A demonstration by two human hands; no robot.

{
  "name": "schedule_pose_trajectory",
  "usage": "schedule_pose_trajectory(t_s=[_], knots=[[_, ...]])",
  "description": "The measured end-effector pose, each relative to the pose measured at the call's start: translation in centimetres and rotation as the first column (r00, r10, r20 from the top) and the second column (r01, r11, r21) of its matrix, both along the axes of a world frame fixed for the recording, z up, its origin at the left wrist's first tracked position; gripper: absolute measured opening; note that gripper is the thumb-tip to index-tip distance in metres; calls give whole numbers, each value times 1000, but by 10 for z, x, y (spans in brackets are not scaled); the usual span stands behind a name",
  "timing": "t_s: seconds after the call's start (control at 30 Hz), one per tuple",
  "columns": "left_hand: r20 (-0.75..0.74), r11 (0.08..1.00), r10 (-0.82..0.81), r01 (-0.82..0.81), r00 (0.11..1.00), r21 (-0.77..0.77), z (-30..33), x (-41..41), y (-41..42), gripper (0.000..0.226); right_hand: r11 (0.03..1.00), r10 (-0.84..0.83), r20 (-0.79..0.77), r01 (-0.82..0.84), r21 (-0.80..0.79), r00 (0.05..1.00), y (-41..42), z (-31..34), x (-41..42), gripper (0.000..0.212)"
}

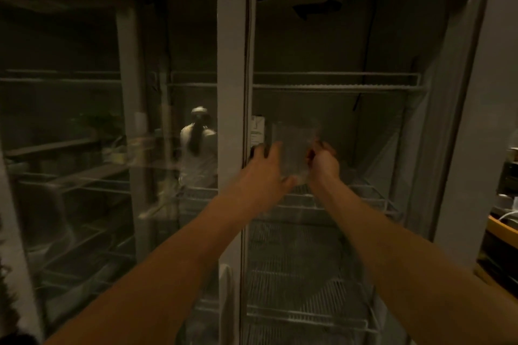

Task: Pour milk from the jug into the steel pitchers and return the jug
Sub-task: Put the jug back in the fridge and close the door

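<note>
A pale, blurred jug (294,145) stands just above the middle wire shelf (364,199) inside the open right half of a dark fridge. My left hand (263,173) presses against its left side with fingers spread. My right hand (322,161) is curled around its right side, where a handle may be. The image is smeared by motion, so I cannot tell whether the jug rests on the shelf. No steel pitchers are in view.
The glass door (112,134) covers the fridge's left half and mirrors a person. A small white carton (258,127) stands behind the jug at the left. Wire shelves (308,288) lie below, an upper shelf (336,84) above. A counter with items (504,218) sits at far right.
</note>
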State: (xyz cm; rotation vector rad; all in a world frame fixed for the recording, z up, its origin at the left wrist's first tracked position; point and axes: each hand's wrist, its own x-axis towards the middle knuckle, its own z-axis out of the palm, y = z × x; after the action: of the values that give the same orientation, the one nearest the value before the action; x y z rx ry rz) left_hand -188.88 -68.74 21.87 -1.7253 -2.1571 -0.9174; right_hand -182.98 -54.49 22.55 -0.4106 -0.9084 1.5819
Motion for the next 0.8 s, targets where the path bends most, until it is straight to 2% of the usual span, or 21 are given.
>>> schedule_pose_trajectory(t_s=[0.2, 0.3, 0.53, 0.63, 0.8], knots=[[-259, 988, 116, -140, 959, -72, -11, 7, 14, 68, 998, -64, 21, 63, 30, 998, 15, -6, -9, 29], [-302, 981, 154, -183, 941, -71, -11, 7, 15, 71, 996, -83, 60, 80, 50, 995, 21, -10, -10, 25], [-65, 987, 149, -153, 987, -57, -3, -1, 3, 93, 996, -84, 71, 83, 18, 994, 31, -19, -15, 24], [7, 991, 131, -131, 991, 3, -3, -6, -2, 93, 993, -117, 129, 117, 8, 985, 34, -21, -15, 27], [36, 994, 105, -106, 994, 28, -2, -17, -14, 88, 993, -119, 157, 121, -6, 980, 40, -26, -19, 31]])
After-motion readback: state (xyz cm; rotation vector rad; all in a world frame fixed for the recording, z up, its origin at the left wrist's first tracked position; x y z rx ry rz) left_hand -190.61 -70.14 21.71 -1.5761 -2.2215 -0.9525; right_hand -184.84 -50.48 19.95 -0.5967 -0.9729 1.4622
